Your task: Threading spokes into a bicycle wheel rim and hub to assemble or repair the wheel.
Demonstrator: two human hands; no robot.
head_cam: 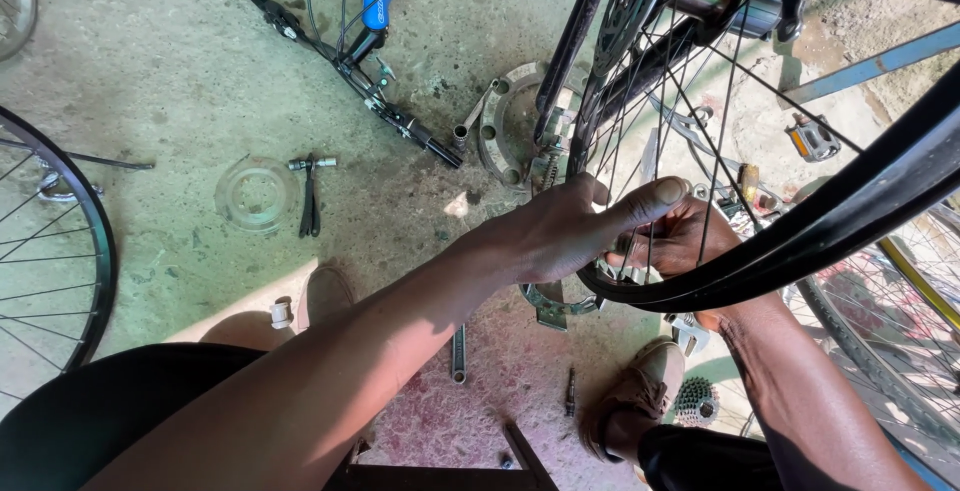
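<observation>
Spokes of a bicycle wheel (700,101) are being worked on while the wheel is kept upright at one o'clock, its black rim (800,241) crossing in front of both hands. The left hand (570,231) is closed over the rim's lower edge, thumb raised, so the wheel is steadied. The right hand (690,241) is reached between the spokes from behind; whether anything is pinched in it cannot be told. Tools, a clear disc (256,193) at ten o'clock and a wrench (459,353), are left on the concrete floor (150,71).
</observation>
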